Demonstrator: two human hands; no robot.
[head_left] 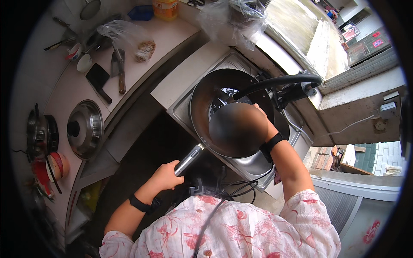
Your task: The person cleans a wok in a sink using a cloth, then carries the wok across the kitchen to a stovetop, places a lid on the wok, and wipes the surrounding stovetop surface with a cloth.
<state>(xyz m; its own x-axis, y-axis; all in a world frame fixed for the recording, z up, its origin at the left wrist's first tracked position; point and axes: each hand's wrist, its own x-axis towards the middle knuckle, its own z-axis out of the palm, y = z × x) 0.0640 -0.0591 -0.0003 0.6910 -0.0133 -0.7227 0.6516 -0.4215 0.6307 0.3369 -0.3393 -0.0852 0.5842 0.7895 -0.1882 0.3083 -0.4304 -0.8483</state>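
A large dark wok [200,109] rests over a steel sink, with water glinting inside it. My left hand [166,175] is closed around the wok's grey handle [190,159]. My right hand [262,111] reaches into the wok from the right. A blurred oval covers most of that hand and the wok's lower right, so whatever it may hold is hidden. Above the wok bends a black hose spout [274,83], its metal tip [230,99] pointing down into the bowl.
Along the left counter [135,77] lie a cleaver [98,80], a wooden-handled knife [121,72] and a steel pan lid [85,129]. A bagged food piece [145,51] sits farther back. Plastic bags [232,19] rest by the window. Black cables [245,187] hang below the sink.
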